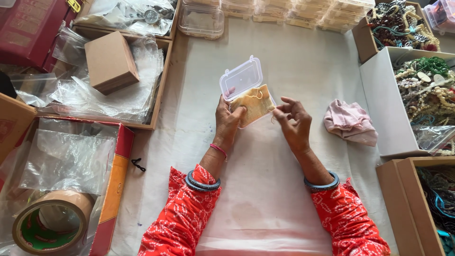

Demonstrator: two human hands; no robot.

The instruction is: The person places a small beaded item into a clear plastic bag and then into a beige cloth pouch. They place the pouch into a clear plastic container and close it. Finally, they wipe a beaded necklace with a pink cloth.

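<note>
My left hand [227,118] grips a small clear plastic box [241,78] by its left side, with the hinged lid standing open. A yellow drawstring cloth pouch [256,105] lies in the box's base. My right hand [294,121] touches the pouch's right edge with its fingertips pinched on it. Both hands are held above a white cloth [265,189] that covers the work surface. I wear red patterned sleeves and grey bangles on both wrists.
A pink folded cloth [350,122] lies to the right. Boxes of beaded necklaces [426,90] stand at the right edge. Stacked clear boxes [284,12] line the back. At left are trays of plastic bags [90,95], a brown cardboard box [110,61] and a roll of tape [50,227].
</note>
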